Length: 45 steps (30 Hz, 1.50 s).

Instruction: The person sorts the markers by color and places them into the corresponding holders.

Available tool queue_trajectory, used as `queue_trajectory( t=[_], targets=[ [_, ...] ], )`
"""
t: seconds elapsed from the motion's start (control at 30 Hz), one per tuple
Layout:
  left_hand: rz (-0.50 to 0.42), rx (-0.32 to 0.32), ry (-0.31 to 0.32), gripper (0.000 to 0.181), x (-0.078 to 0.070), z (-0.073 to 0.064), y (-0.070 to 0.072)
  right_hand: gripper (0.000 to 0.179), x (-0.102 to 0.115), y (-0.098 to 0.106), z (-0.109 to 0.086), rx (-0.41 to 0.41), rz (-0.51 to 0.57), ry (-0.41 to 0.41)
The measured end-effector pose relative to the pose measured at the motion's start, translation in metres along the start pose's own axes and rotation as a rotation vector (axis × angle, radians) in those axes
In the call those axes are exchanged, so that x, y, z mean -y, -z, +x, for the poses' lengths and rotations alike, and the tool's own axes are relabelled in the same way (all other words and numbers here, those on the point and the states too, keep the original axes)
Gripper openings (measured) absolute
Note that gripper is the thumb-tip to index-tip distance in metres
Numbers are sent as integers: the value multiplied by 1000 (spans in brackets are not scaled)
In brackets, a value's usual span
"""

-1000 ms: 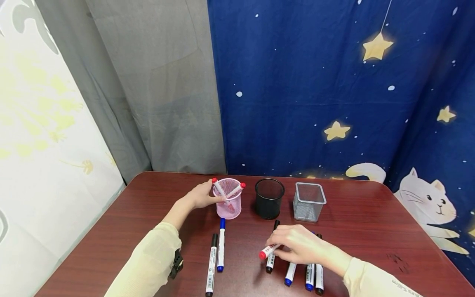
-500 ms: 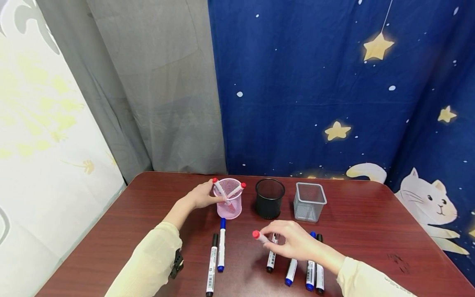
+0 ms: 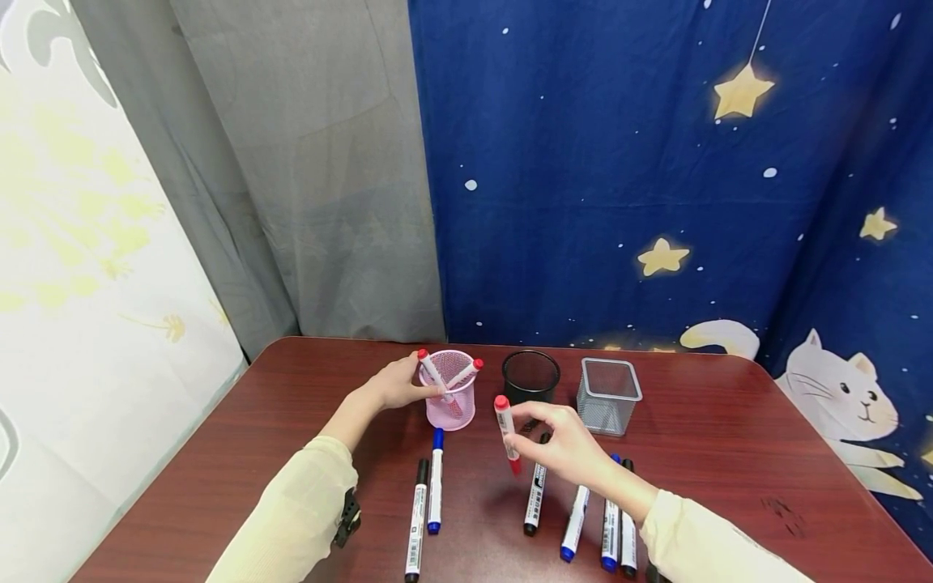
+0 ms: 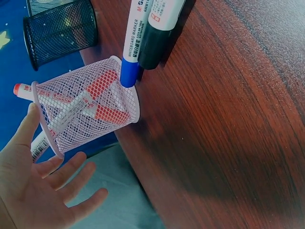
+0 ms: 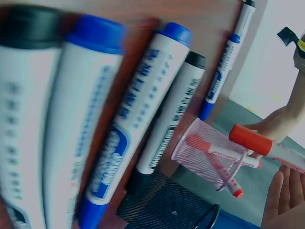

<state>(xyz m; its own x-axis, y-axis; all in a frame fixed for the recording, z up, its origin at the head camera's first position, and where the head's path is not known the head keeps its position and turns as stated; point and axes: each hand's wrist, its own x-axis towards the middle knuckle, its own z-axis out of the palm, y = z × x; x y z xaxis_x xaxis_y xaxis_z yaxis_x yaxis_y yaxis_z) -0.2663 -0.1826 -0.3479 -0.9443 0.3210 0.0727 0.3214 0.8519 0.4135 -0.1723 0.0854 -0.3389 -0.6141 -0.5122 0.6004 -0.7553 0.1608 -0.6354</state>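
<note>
My left hand (image 3: pixel 396 385) holds the pink mesh pen cup (image 3: pixel 461 411) by its rim, thumb on the near side. Two red-capped whiteboard markers lean inside the cup; their lower ends show through the mesh in the left wrist view. In front of the black mesh pen cup (image 3: pixel 529 380), my right hand (image 3: pixel 557 437) pinches another red marker (image 3: pixel 504 419) between thumb and fingers. This marker stands nearly upright above the table, its red end up. In the right wrist view its red cap (image 5: pixel 250 138) overlaps the pink cup.
A square silver mesh cup (image 3: pixel 608 405) stands right of the black one. A blue marker (image 3: pixel 435 486) and a black marker (image 3: pixel 415 522) lie before the pink cup. Several more lie below my right hand, among them a black marker (image 3: pixel 535 502) and a blue marker (image 3: pixel 574 526).
My right hand has lifted the red marker and carried it up and slightly left, turning it from slanted to nearly upright. My left hand has stayed at the pink cup.
</note>
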Motion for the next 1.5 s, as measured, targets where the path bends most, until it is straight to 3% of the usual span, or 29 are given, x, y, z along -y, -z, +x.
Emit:
queue_trajectory(
  t=[0.37,0.9,1.13,1.5],
  targets=[
    [-12,-2,0,60,1,1,-1,21,9,-6,22,-143,-82,-125],
    [-17,-1,9,63,1,1,-1,20,16,-18,46,-220,-59,-191],
    [-23,1,20,63,2,2,-2,22,-15,-26,54,-254,-14,-190],
    [-32,16,35,70,0,0,1,20,-20,-31,72,-302,-39,-148]
  ],
)
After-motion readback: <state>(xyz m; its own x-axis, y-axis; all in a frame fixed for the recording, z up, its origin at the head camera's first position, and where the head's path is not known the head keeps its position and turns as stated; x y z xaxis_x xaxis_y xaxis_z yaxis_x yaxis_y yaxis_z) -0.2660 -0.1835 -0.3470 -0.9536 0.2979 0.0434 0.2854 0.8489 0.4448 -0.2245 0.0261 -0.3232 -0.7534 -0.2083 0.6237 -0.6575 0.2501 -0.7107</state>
